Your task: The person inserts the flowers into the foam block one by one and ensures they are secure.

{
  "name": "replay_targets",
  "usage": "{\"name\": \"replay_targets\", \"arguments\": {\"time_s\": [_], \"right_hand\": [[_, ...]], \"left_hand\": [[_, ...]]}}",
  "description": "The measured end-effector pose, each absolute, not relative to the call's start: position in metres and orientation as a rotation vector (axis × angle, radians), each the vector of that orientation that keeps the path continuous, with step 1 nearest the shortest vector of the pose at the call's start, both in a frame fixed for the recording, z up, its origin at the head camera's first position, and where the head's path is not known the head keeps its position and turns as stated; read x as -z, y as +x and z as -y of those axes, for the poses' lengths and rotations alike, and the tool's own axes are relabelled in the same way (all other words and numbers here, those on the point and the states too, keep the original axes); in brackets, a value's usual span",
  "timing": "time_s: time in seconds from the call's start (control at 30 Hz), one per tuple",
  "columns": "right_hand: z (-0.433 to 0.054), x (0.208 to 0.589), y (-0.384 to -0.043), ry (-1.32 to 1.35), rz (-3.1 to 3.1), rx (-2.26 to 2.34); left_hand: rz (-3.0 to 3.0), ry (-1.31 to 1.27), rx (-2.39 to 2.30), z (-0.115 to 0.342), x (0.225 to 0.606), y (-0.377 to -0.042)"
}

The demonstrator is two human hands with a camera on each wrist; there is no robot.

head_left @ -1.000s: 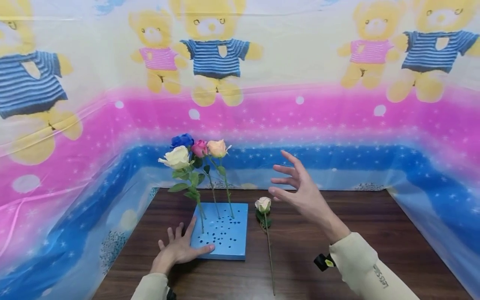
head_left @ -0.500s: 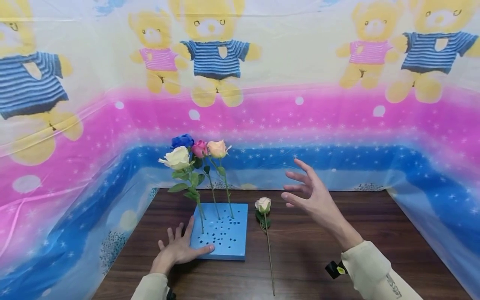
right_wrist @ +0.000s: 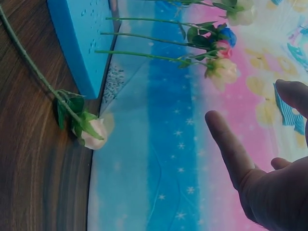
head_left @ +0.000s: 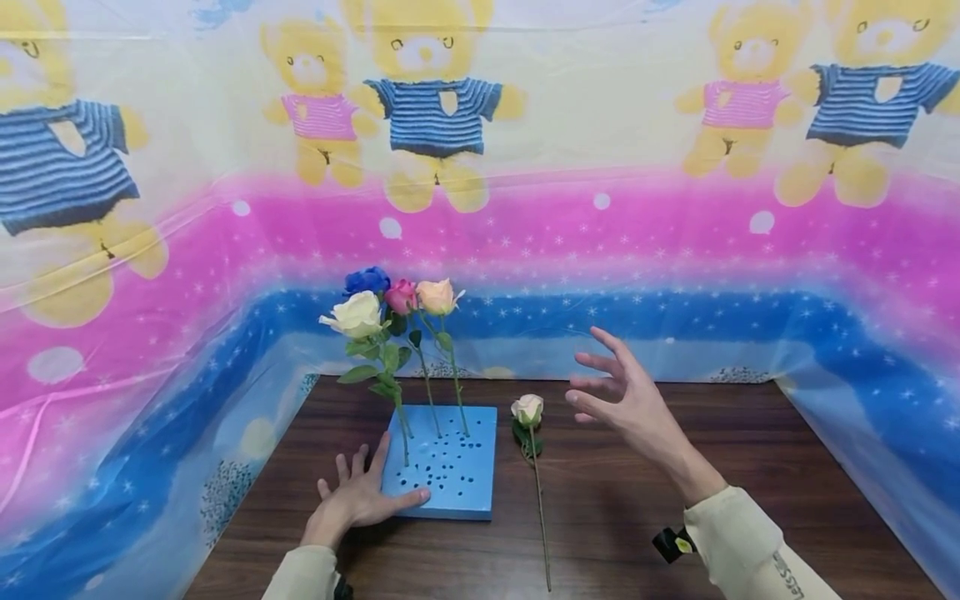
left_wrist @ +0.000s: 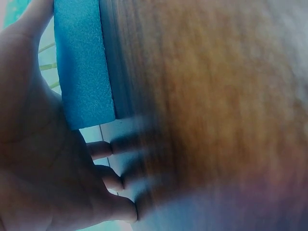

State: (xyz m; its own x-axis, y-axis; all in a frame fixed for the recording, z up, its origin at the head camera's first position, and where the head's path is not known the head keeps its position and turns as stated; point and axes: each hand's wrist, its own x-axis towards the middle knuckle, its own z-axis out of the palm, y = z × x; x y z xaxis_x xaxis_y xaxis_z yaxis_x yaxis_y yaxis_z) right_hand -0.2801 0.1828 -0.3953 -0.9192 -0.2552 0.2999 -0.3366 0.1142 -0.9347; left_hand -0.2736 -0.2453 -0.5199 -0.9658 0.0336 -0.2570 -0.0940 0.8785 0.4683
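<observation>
My left hand (head_left: 360,496) rests against the left front corner of a light blue foam block (head_left: 472,492), its fingers spread and its thumb lying on the top face. Many small holes dot that face. Standing in the block are a white rose (head_left: 356,314), a blue rose (head_left: 367,281), a pink rose (head_left: 401,296) and a peach rose (head_left: 438,297). Right of the block, a cream rose (head_left: 528,409) lies on the table, its stem toward me. My right hand (head_left: 637,412) hovers to the right of that rose, fingers apart, holding nothing.
The dark wooden table (head_left: 750,500) reaches back to a cloth backdrop (head_left: 570,233) printed with teddy bears, which also encloses both sides. A small black device (head_left: 667,544) shows at my right cuff.
My right hand has moved to the right and slightly down, away from the lying cream rose. My left hand, the block and the roses have stayed put.
</observation>
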Motion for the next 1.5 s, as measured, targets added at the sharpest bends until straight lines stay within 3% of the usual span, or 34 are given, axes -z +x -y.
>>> {"name": "replay_targets", "arguments": {"time_s": [1.5], "right_hand": [[-0.166, 0.523, -0.284, 0.300, 2.577, -2.461]], "left_hand": [[-2.798, -0.041, -0.740, 0.246, 0.520, -0.273]]}}
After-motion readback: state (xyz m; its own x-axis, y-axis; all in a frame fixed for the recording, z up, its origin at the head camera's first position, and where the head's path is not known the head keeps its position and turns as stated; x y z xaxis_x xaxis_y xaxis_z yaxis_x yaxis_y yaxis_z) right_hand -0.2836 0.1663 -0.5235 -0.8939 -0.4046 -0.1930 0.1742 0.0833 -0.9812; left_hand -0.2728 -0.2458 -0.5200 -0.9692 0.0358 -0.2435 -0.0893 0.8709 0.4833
